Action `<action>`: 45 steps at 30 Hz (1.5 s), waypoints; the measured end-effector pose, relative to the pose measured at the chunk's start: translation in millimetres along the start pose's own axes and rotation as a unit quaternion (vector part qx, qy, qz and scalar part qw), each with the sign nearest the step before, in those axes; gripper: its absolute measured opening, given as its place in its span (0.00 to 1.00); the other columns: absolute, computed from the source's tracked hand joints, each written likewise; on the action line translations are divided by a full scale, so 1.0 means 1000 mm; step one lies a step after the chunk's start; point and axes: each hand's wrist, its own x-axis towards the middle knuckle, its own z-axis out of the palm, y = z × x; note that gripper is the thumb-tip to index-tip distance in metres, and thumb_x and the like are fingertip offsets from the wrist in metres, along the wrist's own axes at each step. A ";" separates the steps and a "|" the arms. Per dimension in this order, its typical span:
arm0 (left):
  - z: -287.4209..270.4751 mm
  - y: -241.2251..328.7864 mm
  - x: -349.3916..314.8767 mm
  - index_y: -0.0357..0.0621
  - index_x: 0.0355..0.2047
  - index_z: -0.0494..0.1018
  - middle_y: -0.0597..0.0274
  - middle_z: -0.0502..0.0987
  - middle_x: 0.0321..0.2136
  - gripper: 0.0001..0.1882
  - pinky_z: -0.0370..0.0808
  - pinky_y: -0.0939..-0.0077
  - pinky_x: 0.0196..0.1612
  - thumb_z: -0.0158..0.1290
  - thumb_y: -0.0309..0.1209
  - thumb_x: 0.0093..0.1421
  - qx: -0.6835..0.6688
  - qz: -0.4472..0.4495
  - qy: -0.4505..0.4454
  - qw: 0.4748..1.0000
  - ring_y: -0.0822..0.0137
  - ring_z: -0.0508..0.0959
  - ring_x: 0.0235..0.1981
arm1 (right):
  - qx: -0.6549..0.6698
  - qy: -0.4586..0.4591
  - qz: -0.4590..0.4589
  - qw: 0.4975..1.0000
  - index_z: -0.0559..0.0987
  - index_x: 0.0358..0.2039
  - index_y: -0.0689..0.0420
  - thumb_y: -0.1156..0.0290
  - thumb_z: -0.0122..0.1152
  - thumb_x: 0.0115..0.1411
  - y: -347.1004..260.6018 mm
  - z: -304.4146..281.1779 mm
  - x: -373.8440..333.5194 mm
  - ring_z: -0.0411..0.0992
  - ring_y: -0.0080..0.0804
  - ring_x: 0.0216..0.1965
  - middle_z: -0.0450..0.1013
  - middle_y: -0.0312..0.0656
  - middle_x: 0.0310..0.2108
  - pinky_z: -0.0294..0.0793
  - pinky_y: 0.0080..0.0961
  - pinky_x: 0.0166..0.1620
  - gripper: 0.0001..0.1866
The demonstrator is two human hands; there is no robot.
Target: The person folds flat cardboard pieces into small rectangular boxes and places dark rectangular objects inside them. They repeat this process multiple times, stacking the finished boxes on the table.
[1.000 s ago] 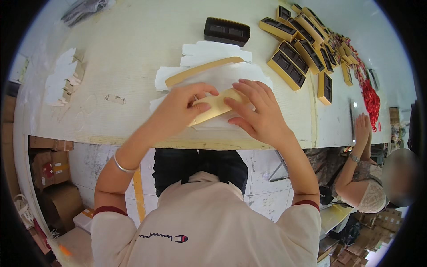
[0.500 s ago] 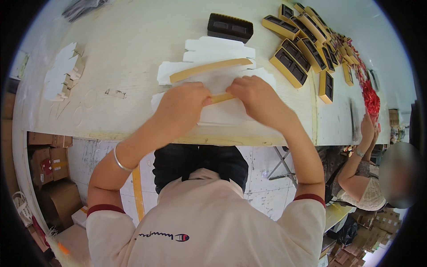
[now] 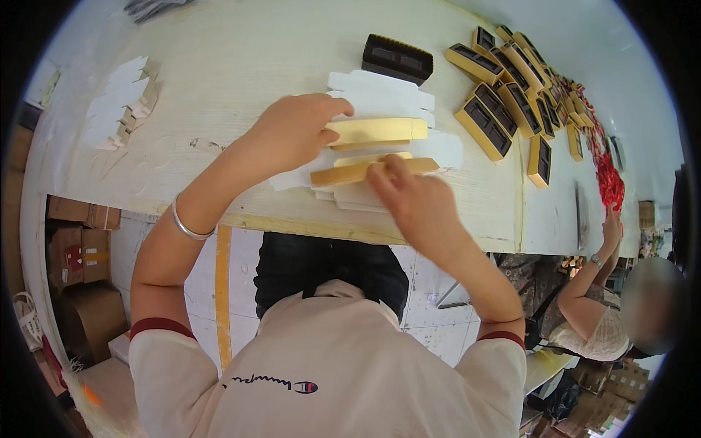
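A partly folded gold cardboard box lies on the table in front of me, its two long gold sides raised over white flat cardboard sheets. My left hand is at the left end of the far side, thumb and forefinger bent around it. Lower down, my right hand pinches the near gold side with its fingertips. The inside of the box is partly hidden by the raised sides. Just beyond the sheets sits a black plastic tray insert.
Several gold boxes with black inserts are heaped at the far right, near red ribbons. White folded cardboard pieces stand at the left. A co-worker's hand reaches to the ribbons. The table's front edge runs before me.
My left hand has left the near gold side and moved to the far one. The far side now stands folded more upright. My right hand stays on the near side.
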 end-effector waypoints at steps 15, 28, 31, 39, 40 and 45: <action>0.000 0.026 -0.038 0.39 0.41 0.74 0.56 0.73 0.46 0.17 0.74 0.71 0.44 0.58 0.21 0.49 -0.174 0.106 -0.138 0.969 0.57 0.74 0.43 | 0.257 0.097 -0.051 0.960 0.75 0.32 0.61 0.75 0.69 0.43 0.030 0.017 -0.022 0.69 0.43 0.37 0.69 0.45 0.38 0.72 0.33 0.39 0.14; 0.030 0.043 -0.010 0.37 0.28 0.68 0.58 0.75 0.23 0.11 0.71 0.72 0.30 0.61 0.21 0.48 -0.211 -0.013 -0.086 0.974 0.62 0.74 0.24 | 0.398 0.001 0.146 0.906 0.65 0.30 0.60 0.85 0.59 0.51 0.003 0.001 0.007 0.67 0.38 0.29 0.67 0.45 0.29 0.68 0.30 0.32 0.12; 0.033 0.044 -0.011 0.37 0.29 0.69 0.57 0.74 0.22 0.10 0.71 0.73 0.30 0.60 0.21 0.50 -0.247 -0.006 -0.068 0.967 0.64 0.74 0.24 | 0.427 0.003 0.134 0.894 0.68 0.35 0.59 0.85 0.58 0.51 0.006 0.003 0.003 0.68 0.38 0.31 0.69 0.44 0.33 0.70 0.29 0.35 0.13; 0.030 0.043 -0.011 0.37 0.23 0.69 0.53 0.76 0.25 0.08 0.71 0.66 0.31 0.59 0.25 0.51 -0.169 0.059 -0.072 0.981 0.53 0.76 0.28 | 0.229 0.094 0.056 0.967 0.71 0.52 0.58 0.82 0.63 0.42 -0.004 -0.005 -0.040 0.68 0.47 0.46 0.62 0.51 0.57 0.71 0.34 0.45 0.32; 0.028 0.043 -0.010 0.37 0.22 0.70 0.53 0.76 0.24 0.08 0.71 0.66 0.31 0.59 0.26 0.51 -0.166 0.055 -0.085 0.981 0.52 0.75 0.27 | 0.208 0.120 0.033 0.970 0.72 0.51 0.57 0.82 0.64 0.41 -0.004 -0.001 -0.042 0.68 0.47 0.46 0.62 0.51 0.58 0.71 0.34 0.44 0.32; 0.023 0.041 -0.009 0.39 0.29 0.70 0.60 0.73 0.24 0.08 0.69 0.73 0.30 0.59 0.24 0.52 -0.227 0.038 -0.139 0.963 0.65 0.73 0.26 | 0.224 0.202 -0.003 0.954 0.77 0.42 0.57 0.82 0.64 0.43 -0.005 0.037 -0.041 0.70 0.45 0.39 0.69 0.50 0.49 0.71 0.34 0.40 0.22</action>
